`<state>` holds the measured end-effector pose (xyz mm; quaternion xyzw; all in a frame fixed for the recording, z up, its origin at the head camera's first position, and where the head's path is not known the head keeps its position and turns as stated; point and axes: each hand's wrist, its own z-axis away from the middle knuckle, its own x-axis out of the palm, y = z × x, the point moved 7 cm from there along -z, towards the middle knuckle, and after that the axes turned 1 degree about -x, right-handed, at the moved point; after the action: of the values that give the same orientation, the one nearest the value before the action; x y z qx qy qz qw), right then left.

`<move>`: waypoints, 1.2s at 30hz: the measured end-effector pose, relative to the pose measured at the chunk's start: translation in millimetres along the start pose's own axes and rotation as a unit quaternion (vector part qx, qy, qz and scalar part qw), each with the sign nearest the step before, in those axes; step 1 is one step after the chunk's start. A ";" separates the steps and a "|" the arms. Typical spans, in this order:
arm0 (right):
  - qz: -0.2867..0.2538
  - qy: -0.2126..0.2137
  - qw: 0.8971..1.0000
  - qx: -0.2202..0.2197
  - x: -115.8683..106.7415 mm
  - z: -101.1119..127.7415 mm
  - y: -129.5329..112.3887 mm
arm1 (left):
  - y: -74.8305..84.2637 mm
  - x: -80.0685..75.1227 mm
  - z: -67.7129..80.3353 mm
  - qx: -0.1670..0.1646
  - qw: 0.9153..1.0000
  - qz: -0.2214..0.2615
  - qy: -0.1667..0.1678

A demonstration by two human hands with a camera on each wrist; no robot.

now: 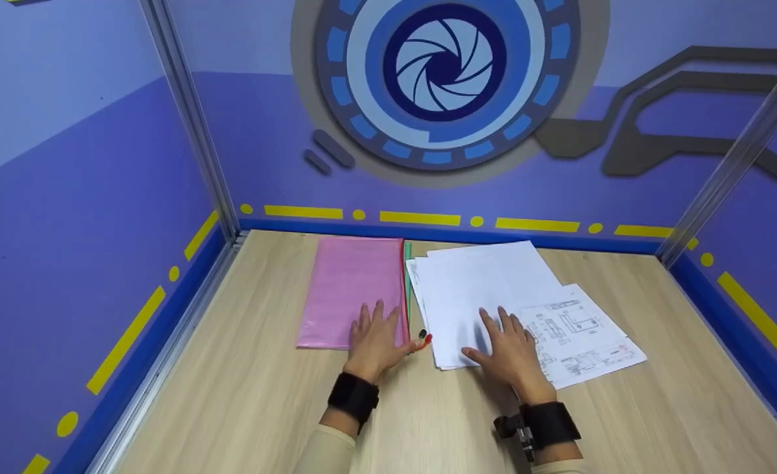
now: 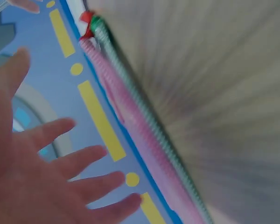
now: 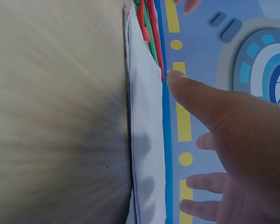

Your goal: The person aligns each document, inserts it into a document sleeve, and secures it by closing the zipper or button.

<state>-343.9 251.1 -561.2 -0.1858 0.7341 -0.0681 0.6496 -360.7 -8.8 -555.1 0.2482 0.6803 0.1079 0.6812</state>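
Papers (image 1: 474, 289) sit stacked mid-table, right hand (image 1: 510, 352) flat on them, fingers straight. Left hand (image 1: 374, 339) rests spread on the pink folder (image 1: 352, 283) just beside. Wrist views, blurred, seem to show fingers splayed; only the head view shows the printed drawing (image 1: 576, 329).

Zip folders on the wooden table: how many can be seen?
2. A pink mesh zip folder lies flat under the left hand. A green zip folder lies beneath it, only its edge showing beside the stack of white paper sheets. More may be hidden.
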 end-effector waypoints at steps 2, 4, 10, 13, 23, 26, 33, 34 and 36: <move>-0.002 -0.005 1.000 0.005 2.0 0.9 0.0 | -2.5 7.2 1.9 -0.008 1.000 -0.006 -0.026; -0.005 -0.011 1.000 0.010 4.0 1.8 0.4 | -4.6 11.3 3.1 -0.014 0.999 -0.009 -0.040; -0.008 -0.054 0.998 0.019 12.6 5.9 0.9 | -8.1 12.5 2.8 -0.021 0.999 -0.021 -0.038; -0.001 -0.070 0.997 0.019 15.5 7.4 1.2 | -7.4 10.1 2.0 -0.018 0.999 -0.040 -0.027; -0.003 -0.075 0.997 0.019 14.2 5.6 0.1 | 0.0 1.2 3.1 0.024 0.999 -0.006 -0.032; -0.002 -0.070 0.997 0.016 12.8 4.6 0.1 | 2.8 -4.3 0.2 0.043 0.998 0.029 -0.019; 0.002 -0.063 0.998 0.009 12.0 5.1 -0.2 | 2.6 -9.3 -4.2 0.065 0.997 0.010 0.049; 0.003 -0.064 0.998 0.009 12.2 5.5 -0.3 | 2.4 -6.9 -3.8 0.064 0.997 -0.011 0.047; 0.003 -0.067 0.998 0.010 12.8 5.8 -0.2 | 2.3 -2.2 -2.6 0.063 0.996 -0.051 0.040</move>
<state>-339.2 247.1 -573.8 -0.1809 0.6885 -0.0605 0.6997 -362.9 -7.4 -551.9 0.2505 0.7242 0.0399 0.6412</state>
